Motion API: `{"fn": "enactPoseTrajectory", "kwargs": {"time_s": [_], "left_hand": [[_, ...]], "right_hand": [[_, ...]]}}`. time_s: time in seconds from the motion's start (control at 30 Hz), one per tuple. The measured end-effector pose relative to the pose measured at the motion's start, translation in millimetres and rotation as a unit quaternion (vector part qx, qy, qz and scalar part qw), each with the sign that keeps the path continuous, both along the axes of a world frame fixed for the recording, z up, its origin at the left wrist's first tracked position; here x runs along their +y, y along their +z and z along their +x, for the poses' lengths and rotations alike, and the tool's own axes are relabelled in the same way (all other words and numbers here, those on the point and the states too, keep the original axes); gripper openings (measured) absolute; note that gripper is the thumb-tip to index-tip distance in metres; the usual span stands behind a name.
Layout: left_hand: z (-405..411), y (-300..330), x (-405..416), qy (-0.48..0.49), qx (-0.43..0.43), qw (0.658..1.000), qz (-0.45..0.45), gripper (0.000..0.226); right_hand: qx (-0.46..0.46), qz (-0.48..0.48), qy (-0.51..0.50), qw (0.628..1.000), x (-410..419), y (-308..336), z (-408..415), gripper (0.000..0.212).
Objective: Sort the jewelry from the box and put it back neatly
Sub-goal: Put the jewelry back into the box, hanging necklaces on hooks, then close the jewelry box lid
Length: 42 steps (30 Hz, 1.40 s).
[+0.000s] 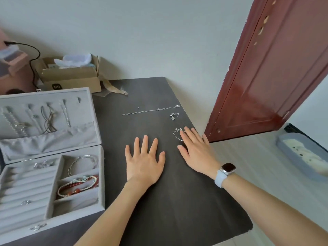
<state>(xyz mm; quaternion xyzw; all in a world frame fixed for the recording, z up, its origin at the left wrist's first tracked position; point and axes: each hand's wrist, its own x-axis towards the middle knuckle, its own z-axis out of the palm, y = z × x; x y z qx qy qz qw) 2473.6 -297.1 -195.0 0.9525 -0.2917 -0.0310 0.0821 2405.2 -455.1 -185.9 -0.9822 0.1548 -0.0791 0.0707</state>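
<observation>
Now we judge ourselves to be in the sorting step: some pieces lie out on the dark table while the grey jewelry box stands open, well beyond the little finger of our left hand. That hand lies flat on the table, fingers straight and spread, holding nothing. Our right hand is flat too, fingers straight and together, their tips touching or just covering a small silver bracelet; whether they press it we cannot tell.

Past the fingertips of both hands lies a long thin necklace, stretched nearly straight. Its long axis runs across the line of our fingers, with the round pendant end off past the right fingertips and the bare chain end ahead of the left ones. A small tangled silver piece sits between that necklace and the right fingertips.

Next, we reckon, the bracelet must be taken up: the right fingers would need to curl and pinch the fine chain off the flat surface, then carry it across the left hand to a free compartment of the box.
</observation>
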Motion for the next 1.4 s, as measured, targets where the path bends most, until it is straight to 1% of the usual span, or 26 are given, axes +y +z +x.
{"fn": "enactPoseTrajectory", "kwargs": {"time_s": [0.03,0.07,0.13,0.2,0.3,0.47,0.57,0.67,0.7,0.73,0.77,0.83,0.87,0.93,1.0,1.07,1.1,1.17,1.23,1.3,1.4], "left_hand": [[0,0,0,-0.001,-0.001,1.000,0.002,0.057],[0,0,0,-0.002,-0.002,1.000,0.004,0.057],[1,0,0,-0.003,-0.003,1.000,0.004,0.057],[1,0,1,-0.002,-0.003,1.000,0.001,0.057],[1,-1,0,-0.001,-0.001,1.000,-0.005,0.057],[2,-2,0,-0.003,-0.007,1.000,-0.003,0.058],[1,-1,1,0.000,-0.006,1.000,-0.005,0.057],[1,2,1,-0.001,-0.002,1.000,-0.025,0.055],[1,3,2,0.001,0.001,0.999,-0.050,0.052],[1,5,4,0.006,0.006,0.995,-0.096,0.049],[-1,7,7,0.016,0.016,0.986,-0.164,0.044],[-6,12,18,0.034,0.030,0.954,-0.295,0.038],[-8,15,26,0.034,0.021,0.941,-0.337,0.035],[-10,21,46,0.016,-0.022,0.929,-0.370,0.032],[-4,31,69,-0.001,-0.104,0.924,-0.367,0.031],[10,47,95,0.012,-0.180,0.925,-0.334,0.033],[19,56,108,0.030,-0.202,0.927,-0.314,0.033],[39,75,134,0.073,-0.219,0.934,-0.275,0.035],[62,90,160,0.109,-0.223,0.943,-0.223,0.039],[85,101,184,0.140,-0.217,0.949,-0.179,0.045],[116,112,214,0.183,-0.193,0.953,-0.149,0.052]], "right_hand": [[0.069,0.016,0.003,0.997,1,-1,1,0.054],[0.114,0.021,0.006,0.993,2,0,3,0.055],[0.137,0.028,0.001,0.990,2,2,10,0.055],[0.136,0.042,-0.018,0.990,-4,2,21,0.054],[0.137,0.039,-0.044,0.989,-11,2,36,0.053],[0.132,0.027,-0.052,0.989,-16,2,48,0.053],[0.095,0.009,-0.034,0.995,-14,3,44,0.051],[0.041,0.014,-0.034,0.998,-3,5,32,0.050],[0.032,0.015,-0.037,0.999,4,5,26,0.051],[0.027,0.014,-0.040,0.999,13,6,20,0.051],[0.027,0.013,-0.041,0.999,23,6,15,0.051],[0.039,0.016,-0.033,0.999,44,6,5,0.052],[0.042,0.019,-0.024,0.999,55,6,3,0.052],[0.045,0.026,0.007,0.999,76,7,3,0.052],[0.039,0.060,0.043,0.997,99,10,9,0.052],[0.011,0.135,0.073,0.988,123,15,22,0.050],[-0.015,0.177,0.083,0.981,134,18,32,0.048],[-0.072,0.229,0.099,0.966,153,30,55,0.045],[-0.110,0.273,0.105,0.950,169,48,82,0.045],[-0.122,0.335,0.096,0.929,183,72,109,0.048],[-0.110,0.423,0.071,0.897,198,105,144,0.051]]}}
